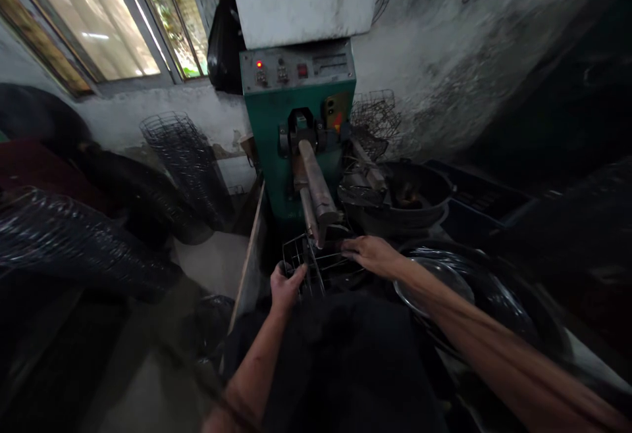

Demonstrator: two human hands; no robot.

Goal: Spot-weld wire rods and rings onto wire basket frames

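We look down on a wire frame held low in front of the body, between the left hand and the right hand. The left hand grasps its near left side, thumb on top and the other fingers mostly concealed. The right hand extends to its right side with fingers bent; we cannot tell whether they grip the frame's wire or a separate piece, as shadow covers the fingertips.

The lower part of the frame merges with dark clothing, so we cannot trace its full outline. The visible part consists of thin, grey, straight wires crossing in an open grid, with a raised corner at the left. Some wires catch the light; those toward the right hand fade into the dark.

Directly beyond the hands stands a green machine with a lit red light. Its upper bar and lower bar project toward us, their ends just above the frame. Whether they touch it is unclear.

Right of the right hand, our forearm partly covers a tub of shiny, blurred contents. Left of the left hand, a wire roll is dim and smeared.
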